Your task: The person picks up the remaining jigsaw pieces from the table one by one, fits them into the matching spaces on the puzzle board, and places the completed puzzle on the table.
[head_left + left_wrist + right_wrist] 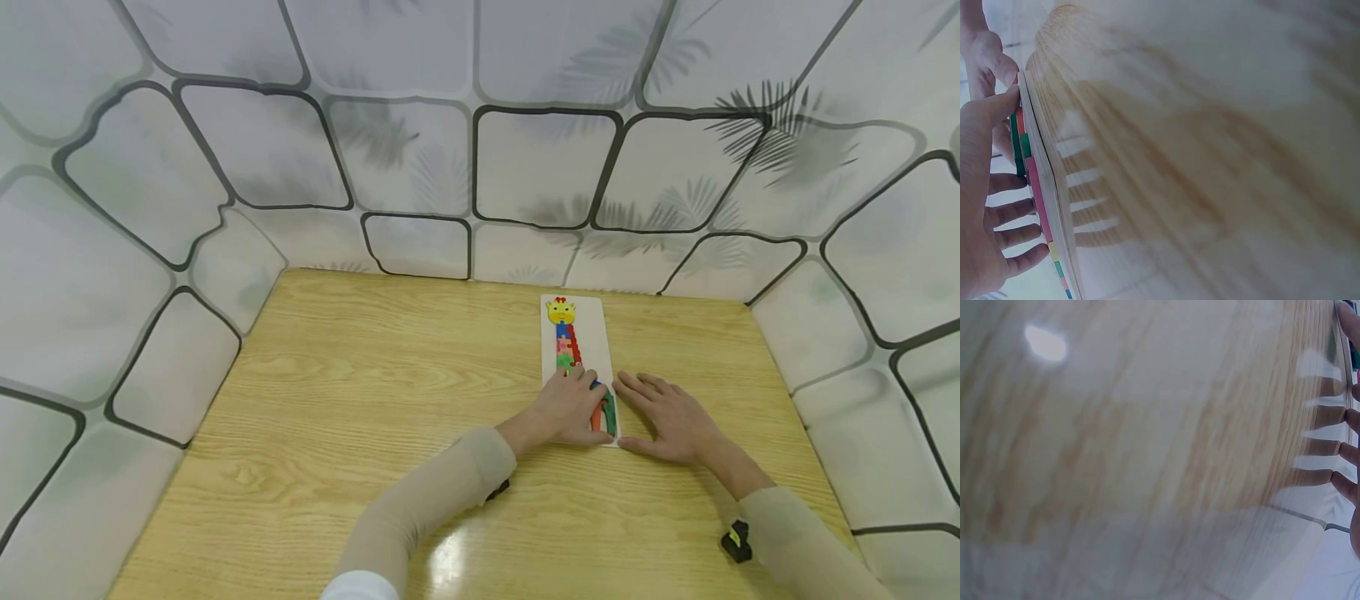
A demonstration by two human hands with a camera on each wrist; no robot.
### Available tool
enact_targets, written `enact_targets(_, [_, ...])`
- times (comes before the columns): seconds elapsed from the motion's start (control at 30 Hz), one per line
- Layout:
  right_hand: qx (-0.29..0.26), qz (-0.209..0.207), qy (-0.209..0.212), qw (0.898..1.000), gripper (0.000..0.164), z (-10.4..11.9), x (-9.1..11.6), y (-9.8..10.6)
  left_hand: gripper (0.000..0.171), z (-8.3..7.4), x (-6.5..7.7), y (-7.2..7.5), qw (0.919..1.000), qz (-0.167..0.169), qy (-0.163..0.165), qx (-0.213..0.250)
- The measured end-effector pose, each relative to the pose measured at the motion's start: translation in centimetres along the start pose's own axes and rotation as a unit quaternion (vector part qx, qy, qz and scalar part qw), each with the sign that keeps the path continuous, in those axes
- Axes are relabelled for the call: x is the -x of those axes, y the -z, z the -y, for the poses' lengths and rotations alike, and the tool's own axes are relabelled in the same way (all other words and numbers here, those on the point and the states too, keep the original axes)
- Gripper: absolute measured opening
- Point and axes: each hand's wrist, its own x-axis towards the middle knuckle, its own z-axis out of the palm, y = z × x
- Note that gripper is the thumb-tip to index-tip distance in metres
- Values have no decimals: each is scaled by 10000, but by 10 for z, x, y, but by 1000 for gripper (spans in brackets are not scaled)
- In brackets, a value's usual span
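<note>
A white giraffe jigsaw board (591, 327) lies on the table, long side running away from me. Its yellow giraffe head (561, 312) is at the far end, with blue, pink, green and red pieces down the neck. My left hand (572, 410) rests over the giraffe's body with fingers spread and covers part of it; orange and green leg pieces (610, 414) show beside it. In the left wrist view the fingers (1019, 209) reach over the coloured pieces. Along the board's right edge, my right hand (670, 418) lies on the table, fingers extended toward the board.
The light wooden table (375, 358) reaches back to a fabric wall (547, 167) with a stone-block and leaf print, which also encloses both sides. A black wrist device (737, 540) sits at my right sleeve.
</note>
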Motion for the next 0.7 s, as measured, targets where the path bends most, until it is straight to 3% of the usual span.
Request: enact_targets(0.7, [-34,-117,74,9999,96,-2,1,-4,85,-3,2,3,9999,0,121,48])
